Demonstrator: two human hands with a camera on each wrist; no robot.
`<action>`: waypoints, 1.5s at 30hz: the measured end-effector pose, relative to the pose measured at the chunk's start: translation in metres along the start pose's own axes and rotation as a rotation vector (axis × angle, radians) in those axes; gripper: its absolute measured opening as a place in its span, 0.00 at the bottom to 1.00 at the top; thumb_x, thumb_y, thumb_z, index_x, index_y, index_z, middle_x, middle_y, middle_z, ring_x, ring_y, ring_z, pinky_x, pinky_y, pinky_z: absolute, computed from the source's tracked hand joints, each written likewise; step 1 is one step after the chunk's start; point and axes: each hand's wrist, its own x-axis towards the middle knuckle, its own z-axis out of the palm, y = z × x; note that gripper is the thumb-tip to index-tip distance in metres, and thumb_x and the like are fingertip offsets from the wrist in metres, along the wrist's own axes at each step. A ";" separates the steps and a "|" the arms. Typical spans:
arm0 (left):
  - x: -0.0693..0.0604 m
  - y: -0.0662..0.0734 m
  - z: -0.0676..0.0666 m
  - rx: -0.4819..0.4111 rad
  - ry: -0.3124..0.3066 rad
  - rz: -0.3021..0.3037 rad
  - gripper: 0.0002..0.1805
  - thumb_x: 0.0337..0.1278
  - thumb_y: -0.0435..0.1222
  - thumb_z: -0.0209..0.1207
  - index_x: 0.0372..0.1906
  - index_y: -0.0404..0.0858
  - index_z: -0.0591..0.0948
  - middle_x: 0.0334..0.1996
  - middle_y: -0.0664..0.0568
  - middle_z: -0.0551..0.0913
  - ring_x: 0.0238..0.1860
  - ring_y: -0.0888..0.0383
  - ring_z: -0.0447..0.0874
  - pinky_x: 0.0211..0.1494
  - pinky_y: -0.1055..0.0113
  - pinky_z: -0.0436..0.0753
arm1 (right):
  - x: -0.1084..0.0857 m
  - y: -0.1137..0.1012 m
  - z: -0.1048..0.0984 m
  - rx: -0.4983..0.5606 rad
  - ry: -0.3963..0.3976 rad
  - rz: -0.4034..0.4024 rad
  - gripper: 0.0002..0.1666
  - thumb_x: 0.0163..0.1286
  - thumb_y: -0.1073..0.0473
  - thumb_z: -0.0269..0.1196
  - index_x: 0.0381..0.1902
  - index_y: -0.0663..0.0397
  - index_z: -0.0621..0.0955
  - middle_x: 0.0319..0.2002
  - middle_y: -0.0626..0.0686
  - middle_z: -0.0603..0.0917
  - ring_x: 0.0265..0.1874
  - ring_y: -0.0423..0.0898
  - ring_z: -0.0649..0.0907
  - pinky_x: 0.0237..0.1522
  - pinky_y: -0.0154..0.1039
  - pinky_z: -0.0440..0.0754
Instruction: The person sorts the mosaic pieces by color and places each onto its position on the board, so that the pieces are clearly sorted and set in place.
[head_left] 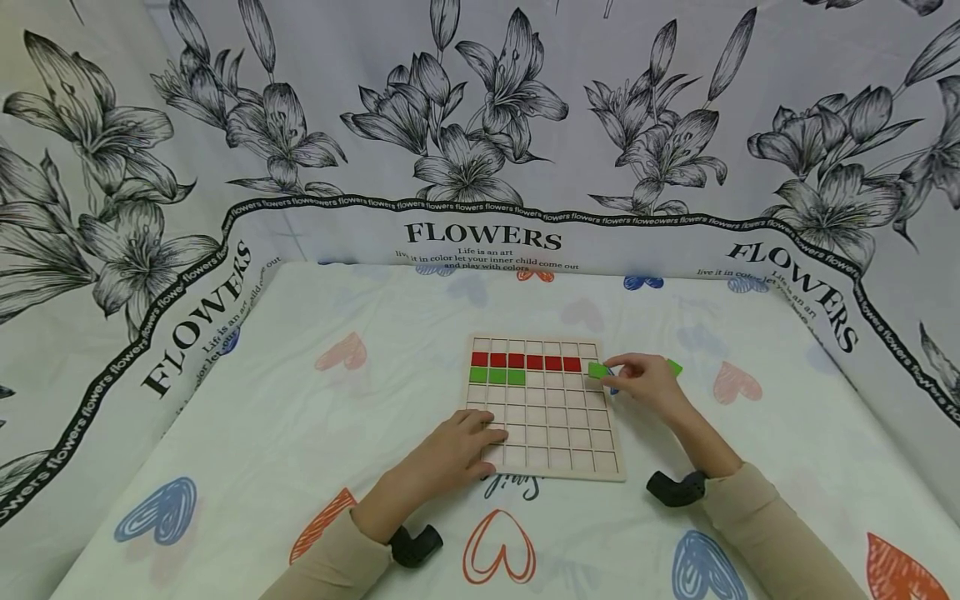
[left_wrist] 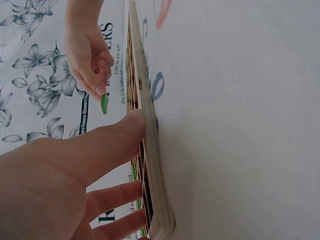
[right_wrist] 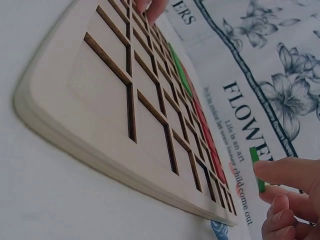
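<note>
A wooden grid board (head_left: 555,460) lies on the cloth, with a row of several red square tiles (head_left: 535,362) and three green tiles (head_left: 497,377) in the row just below. My right hand (head_left: 648,385) pinches a green tile (head_left: 597,371) between thumb and fingertips over the board's right edge; in the right wrist view this tile (right_wrist: 257,170) is held on edge, apart from the board. My left hand (head_left: 453,446) rests at the board's lower left, its fingers on the grid and its thumb at the near edge (left_wrist: 150,150).
Another green piece (head_left: 675,367) shows just behind the right hand; whether it lies on the cloth cannot be told. Black curved devices (head_left: 678,489) sit at both wrists. Heart-printed cloth (head_left: 405,358) covers the table, and a flower-printed curtain (head_left: 480,150) stands behind.
</note>
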 end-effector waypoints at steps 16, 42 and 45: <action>0.001 0.000 0.001 0.017 -0.006 -0.009 0.23 0.60 0.44 0.61 0.59 0.43 0.78 0.62 0.43 0.75 0.63 0.46 0.72 0.64 0.52 0.76 | 0.007 -0.010 0.011 0.006 -0.023 0.021 0.20 0.60 0.58 0.68 0.48 0.63 0.83 0.24 0.47 0.73 0.23 0.41 0.69 0.20 0.30 0.65; 0.001 -0.001 0.001 0.001 -0.002 -0.008 0.24 0.59 0.44 0.61 0.60 0.43 0.78 0.62 0.43 0.75 0.64 0.46 0.72 0.65 0.52 0.75 | 0.015 -0.019 0.035 0.081 -0.104 0.000 0.19 0.59 0.59 0.69 0.46 0.64 0.84 0.22 0.46 0.74 0.23 0.41 0.71 0.22 0.31 0.67; 0.000 0.000 0.001 0.005 -0.003 -0.010 0.24 0.59 0.44 0.62 0.60 0.43 0.78 0.62 0.43 0.75 0.64 0.46 0.72 0.65 0.52 0.75 | 0.014 -0.020 0.039 0.067 -0.112 -0.010 0.18 0.59 0.59 0.68 0.46 0.63 0.84 0.21 0.47 0.75 0.22 0.41 0.71 0.22 0.31 0.67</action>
